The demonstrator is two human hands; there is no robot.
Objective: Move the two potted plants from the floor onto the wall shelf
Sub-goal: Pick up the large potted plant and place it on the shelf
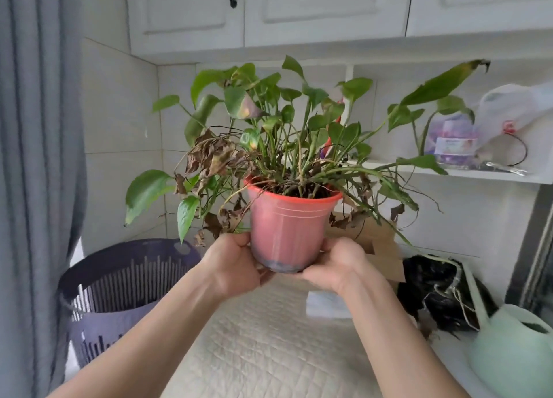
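A potted plant in a faded red plastic pot (288,227) is held up in mid-air at the centre of the head view. It has green leaves, long trailing stems and several brown, dried leaves. My left hand (232,264) grips the pot's lower left side and my right hand (336,266) cups its lower right side and base. Behind the plant, the white wall shelf (490,174) runs along the right, under white cabinets. A second potted plant is not in sight.
On the shelf stand a purple-labelled container (453,143) and a plastic bag (514,110). A dark slatted basket (119,290) sits lower left beside a grey curtain (33,188). Below lie a quilted cream surface (269,343), a cardboard box (377,242), a black bag (437,293) and a green watering can (514,346).
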